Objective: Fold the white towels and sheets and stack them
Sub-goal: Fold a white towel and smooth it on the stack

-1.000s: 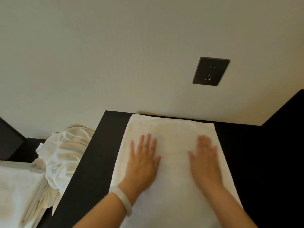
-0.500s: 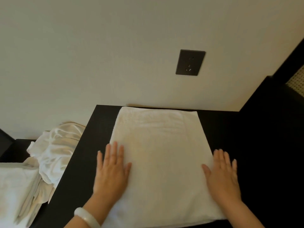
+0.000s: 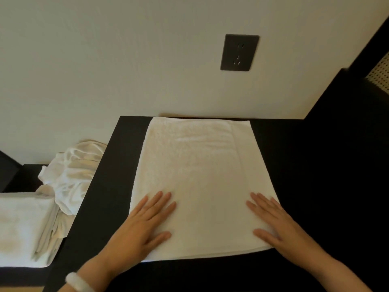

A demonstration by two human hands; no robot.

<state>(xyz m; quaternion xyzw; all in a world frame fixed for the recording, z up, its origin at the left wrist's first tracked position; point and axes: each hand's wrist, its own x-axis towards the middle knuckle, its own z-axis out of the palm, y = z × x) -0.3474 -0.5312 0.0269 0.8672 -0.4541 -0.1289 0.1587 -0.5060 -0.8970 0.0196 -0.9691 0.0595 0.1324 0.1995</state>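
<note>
- The towel (image 3: 200,182) lies flat on the dark tabletop (image 3: 315,186). Its far edge is against the wall and its near edge is just in front of me.
- My left hand (image 3: 145,226) rests palm down on the near left part of the towel, fingers straight and spread, holding nothing. The heel of the hand sits by the left edge.
- My right hand (image 3: 273,222) lies the same way on the near right corner, flat and wide, pressing rather than gripping.
- I judge this step to be smoothing the cloth before the next fold. To do it well I should press evenly with both palms and push any ripples outward.
- Faint creases show near the far end, so that part wants a pass too.
- The near edge shows layers, and I should line them up before folding so the corners meet.
- A folded pile (image 3: 21,224) waits on a lower surface to my left, with a crumpled sheet (image 3: 71,171) touching it. That pile looks like where this towel should go.
</note>
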